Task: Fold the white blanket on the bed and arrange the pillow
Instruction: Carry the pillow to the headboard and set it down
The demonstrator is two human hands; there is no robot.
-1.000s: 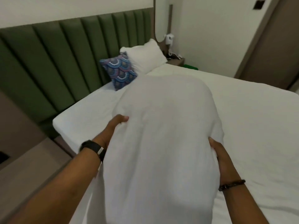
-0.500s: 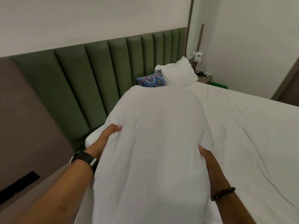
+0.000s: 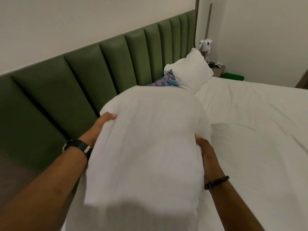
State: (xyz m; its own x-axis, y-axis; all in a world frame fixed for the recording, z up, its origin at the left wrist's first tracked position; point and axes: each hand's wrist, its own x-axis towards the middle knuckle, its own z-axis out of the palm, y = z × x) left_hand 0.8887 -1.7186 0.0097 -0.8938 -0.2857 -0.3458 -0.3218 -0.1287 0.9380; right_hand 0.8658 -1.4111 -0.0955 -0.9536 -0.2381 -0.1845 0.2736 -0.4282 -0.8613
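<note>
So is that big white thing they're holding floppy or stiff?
Probably soft and puffy: the pillow bulges between the left hand and right hand. It likely dents easily, since the fingers sink into its sides. It seems light, as it is held up by its sides alone.

Beyond the left hand (image 3: 98,129) runs a dark green padded headboard with vertical channels (image 3: 100,67), topped by a thin grey-brown trim. Above it rises a plain off-white wall (image 3: 83,17). Below and left of that hand lies a dull brown flat surface (image 3: 16,172). Far past the right hand (image 3: 208,157), in the corner, a small brown bedside table (image 3: 219,71) carries cables, with a white wall-mounted device (image 3: 206,45) above and a green box-like object (image 3: 233,76) beside it. Light is dim and even.
</note>
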